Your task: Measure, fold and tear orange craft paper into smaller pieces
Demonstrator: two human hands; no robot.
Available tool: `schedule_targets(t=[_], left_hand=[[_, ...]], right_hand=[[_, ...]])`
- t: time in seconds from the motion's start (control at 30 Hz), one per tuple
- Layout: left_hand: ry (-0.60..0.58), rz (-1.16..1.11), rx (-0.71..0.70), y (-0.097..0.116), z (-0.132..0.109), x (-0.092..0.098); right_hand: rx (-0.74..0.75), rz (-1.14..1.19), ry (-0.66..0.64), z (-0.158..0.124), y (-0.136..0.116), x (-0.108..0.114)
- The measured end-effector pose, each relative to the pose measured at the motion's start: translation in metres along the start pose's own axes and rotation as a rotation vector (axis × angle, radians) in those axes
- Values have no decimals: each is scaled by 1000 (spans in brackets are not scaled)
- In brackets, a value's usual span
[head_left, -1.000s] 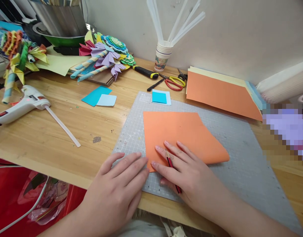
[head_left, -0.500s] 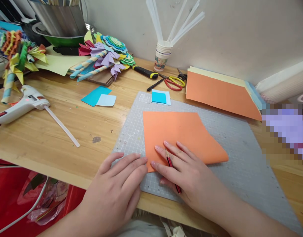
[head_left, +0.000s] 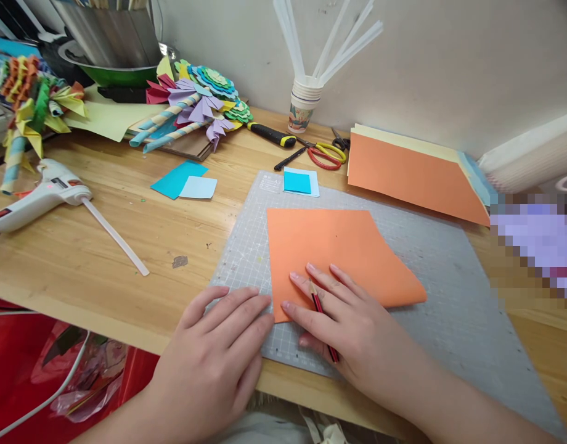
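A folded sheet of orange paper [head_left: 330, 240] lies on the grey cutting mat [head_left: 431, 357], its right side curving up at the fold. My right hand [head_left: 352, 327] presses on its lower part with fingers spread. Tucked among those fingers is a red and black pencil [head_left: 318, 303], sharpened end pointing away from me. Flat at the paper's lower left corner rests my left hand [head_left: 223, 348], fingers stretched out and holding nothing; its fingertips are right at the paper's edge.
Beyond the mat's top are blue paper squares [head_left: 297, 182], scissors [head_left: 327, 155], a black-yellow cutter [head_left: 272, 135] and paper cups [head_left: 304, 105] with clear sticks. Folded orange paper [head_left: 413, 176] stands at right. A glue gun [head_left: 57, 191] and paper flowers [head_left: 200, 98] lie left.
My left hand has shifted very slightly left, its fingertips drawing back to the orange paper's edge. My right hand, the pencil and the paper stay practically still.
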State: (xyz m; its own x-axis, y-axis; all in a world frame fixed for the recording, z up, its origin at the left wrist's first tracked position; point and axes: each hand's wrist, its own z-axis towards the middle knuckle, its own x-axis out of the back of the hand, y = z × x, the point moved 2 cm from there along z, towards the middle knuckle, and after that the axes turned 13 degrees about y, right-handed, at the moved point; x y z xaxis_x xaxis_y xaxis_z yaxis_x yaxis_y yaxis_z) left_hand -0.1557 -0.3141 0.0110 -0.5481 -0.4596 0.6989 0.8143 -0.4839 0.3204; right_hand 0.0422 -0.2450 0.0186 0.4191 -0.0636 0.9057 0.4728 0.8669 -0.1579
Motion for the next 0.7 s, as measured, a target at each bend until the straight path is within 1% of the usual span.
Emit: schedule_targets(t=[0.7], left_hand=[[-31, -47, 0, 0, 0, -1]], right_hand=[[8, -16, 0, -3, 0, -2]])
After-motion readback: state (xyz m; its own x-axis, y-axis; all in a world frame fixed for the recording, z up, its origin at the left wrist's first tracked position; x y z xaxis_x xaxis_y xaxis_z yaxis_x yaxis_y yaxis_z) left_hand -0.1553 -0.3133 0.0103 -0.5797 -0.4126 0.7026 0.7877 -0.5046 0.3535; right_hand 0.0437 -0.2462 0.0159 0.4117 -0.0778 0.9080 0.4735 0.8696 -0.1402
